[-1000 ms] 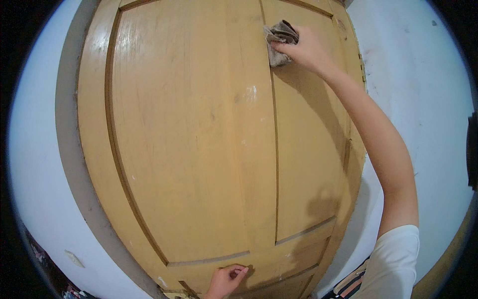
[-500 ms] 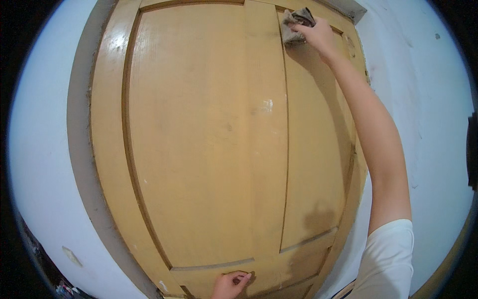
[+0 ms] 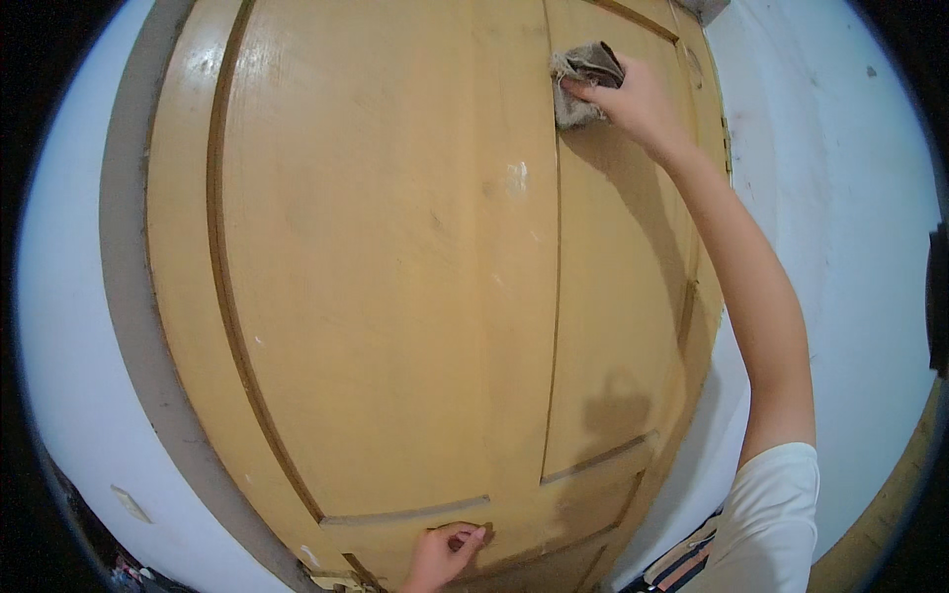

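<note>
A big yellow-brown wooden door [image 3: 395, 296] fills the view, with a white wall [image 3: 840, 198] on its right side. High up, the right hand [image 3: 638, 99] presses a gray rag [image 3: 585, 81] flat on the door — the rag sits under the fingers, bunched at the hand's left. Low down, the left hand [image 3: 445, 555] touches the door's bottom part — fingers curled, holding nothing

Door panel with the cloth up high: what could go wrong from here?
1. The right hand presses the grey cloth near the top of the yellow door with the arm stretched out; balance may suffer.
2. The cloth is bunched, so it might slip from the fingers.
3. The left hand touches the door low down; if the door swings, both hands could lose contact.
</note>
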The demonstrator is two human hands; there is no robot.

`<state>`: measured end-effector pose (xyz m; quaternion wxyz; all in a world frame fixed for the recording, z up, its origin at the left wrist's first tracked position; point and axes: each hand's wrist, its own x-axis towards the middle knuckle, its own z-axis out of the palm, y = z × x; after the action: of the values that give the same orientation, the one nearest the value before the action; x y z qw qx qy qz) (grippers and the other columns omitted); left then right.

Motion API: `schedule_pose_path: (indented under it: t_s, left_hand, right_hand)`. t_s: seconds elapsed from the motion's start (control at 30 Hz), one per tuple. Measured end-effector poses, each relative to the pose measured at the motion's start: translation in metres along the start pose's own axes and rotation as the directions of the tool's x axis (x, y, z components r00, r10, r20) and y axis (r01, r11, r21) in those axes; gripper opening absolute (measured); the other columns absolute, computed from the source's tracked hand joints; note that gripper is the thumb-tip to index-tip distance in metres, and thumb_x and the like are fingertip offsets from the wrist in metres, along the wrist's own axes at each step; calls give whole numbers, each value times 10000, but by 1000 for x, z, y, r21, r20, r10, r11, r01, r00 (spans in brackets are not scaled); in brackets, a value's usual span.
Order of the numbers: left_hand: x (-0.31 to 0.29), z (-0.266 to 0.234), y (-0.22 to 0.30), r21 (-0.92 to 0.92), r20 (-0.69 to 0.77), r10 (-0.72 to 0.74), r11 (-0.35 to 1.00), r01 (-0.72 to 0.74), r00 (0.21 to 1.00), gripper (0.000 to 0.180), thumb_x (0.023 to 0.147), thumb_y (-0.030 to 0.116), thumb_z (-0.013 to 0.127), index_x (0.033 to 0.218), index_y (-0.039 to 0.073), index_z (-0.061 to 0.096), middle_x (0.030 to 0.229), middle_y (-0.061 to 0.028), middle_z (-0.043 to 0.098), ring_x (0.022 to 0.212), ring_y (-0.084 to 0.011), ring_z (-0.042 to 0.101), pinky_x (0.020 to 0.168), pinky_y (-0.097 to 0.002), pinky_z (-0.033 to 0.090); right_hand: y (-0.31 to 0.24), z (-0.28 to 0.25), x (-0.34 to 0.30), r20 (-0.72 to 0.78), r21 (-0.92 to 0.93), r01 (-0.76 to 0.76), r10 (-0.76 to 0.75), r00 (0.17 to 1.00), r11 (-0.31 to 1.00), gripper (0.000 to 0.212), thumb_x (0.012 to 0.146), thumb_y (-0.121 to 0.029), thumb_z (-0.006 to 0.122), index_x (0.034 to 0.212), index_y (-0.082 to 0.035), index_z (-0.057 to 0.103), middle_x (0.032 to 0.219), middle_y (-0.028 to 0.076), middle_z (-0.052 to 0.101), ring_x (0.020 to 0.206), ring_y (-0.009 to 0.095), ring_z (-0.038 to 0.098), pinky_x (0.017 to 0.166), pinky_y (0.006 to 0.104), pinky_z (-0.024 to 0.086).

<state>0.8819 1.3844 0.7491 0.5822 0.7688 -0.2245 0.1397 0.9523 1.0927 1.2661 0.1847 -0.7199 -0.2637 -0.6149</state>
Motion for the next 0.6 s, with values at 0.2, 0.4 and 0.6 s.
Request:
schedule_pose_path:
  t_s: [0.2,0.4,0.6]
  left_hand:
    - [-16,0,54,-152,242,139,983,-104,960,267,960,244,708,824,15,714,682,-82,667,623,-121,614,566,-306,491]
    - [-27,5,91,-534,124,705,641,-551,698,279,956,216,698,778,2,682,689,-98,661,615,-166,627,556,-331,497]
    - [-30,14,93,-569,-91,838,399,-719,538,286,950,203,691,755,-4,662,693,-109,658,608,-200,633,548,-349,500]
  right_hand:
    - [2,6,-55,60,165,48,-59,996,985,320,847,-228,778,1062,-6,697,864,78,713,760,142,632,683,320,515]
    - [17,8,-81,56,206,23,-36,998,978,344,818,-160,784,1095,16,681,947,110,732,837,186,673,785,340,532]
    - [3,8,-84,95,160,-57,42,995,986,381,800,-154,792,1117,23,675,1041,154,743,952,222,703,858,341,529]
